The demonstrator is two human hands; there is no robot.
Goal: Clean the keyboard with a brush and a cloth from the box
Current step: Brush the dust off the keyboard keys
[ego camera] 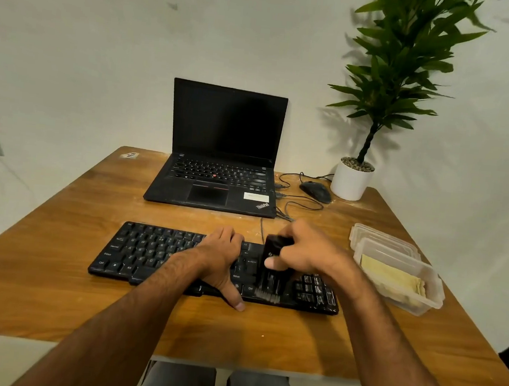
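gripping a blurred, probably bristled brush (271, 267) in right hand (307, 249), left hand (221, 255) flat on keyboard (148, 251), thumb over its near edge

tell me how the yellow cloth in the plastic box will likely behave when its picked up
The yellow cloth lies in soft folds inside the clear plastic box, so it will probably be floppy and drape from wherever it is pinched. It looks thin, so likely light. The box looks thin-walled and might shift or lift with it, since neither hand holds it.
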